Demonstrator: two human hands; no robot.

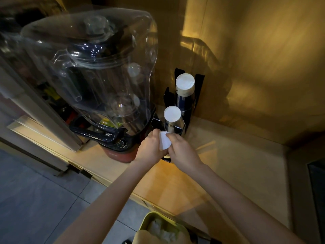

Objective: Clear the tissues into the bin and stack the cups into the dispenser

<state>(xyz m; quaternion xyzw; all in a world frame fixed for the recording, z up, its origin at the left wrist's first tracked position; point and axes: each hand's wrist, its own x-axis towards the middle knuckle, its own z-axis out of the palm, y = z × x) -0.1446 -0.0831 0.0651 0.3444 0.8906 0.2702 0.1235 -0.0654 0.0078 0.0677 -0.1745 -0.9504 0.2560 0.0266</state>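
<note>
Both hands, left [152, 147] & right [182, 152], fingers pinching cup [164, 142] at frame centre; risk: misaligned w/ dispenser [189, 95], cup crushes or drops.

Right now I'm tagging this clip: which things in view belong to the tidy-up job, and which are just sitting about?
Job: small white paper cup held between left hand and right hand; black cup dispenser rack with two inverted cup stacks; yellow-green bin holding crumpled white tissues.

Not job: clear-hooded blender; beige countertop.

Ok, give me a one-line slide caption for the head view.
Both hands, left hand and right hand, hold a white cup in front of the black cup dispenser beside the blender.
</note>
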